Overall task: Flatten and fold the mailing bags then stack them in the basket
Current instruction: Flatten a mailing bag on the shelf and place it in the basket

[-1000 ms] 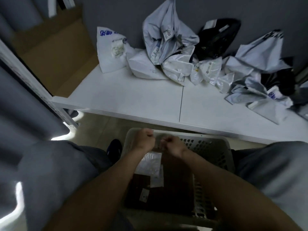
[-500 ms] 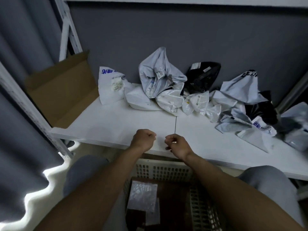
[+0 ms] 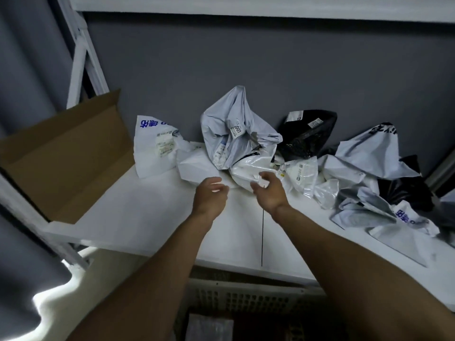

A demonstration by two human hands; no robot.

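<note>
Both hands out over the white table (image 3: 147,212), nothing in them. The left hand (image 3: 210,196) and right hand (image 3: 269,193) are loosely curled. Just past the right fingers (image 3: 267,177) sits a shiny white bag (image 3: 246,168); can't tell if they touch. A crumpled grey bag (image 3: 231,129) stands behind it. Just beyond the left fingers (image 3: 214,182) lies a flat white bag (image 3: 194,166). The basket (image 3: 246,299) is back below the forearms.
</note>
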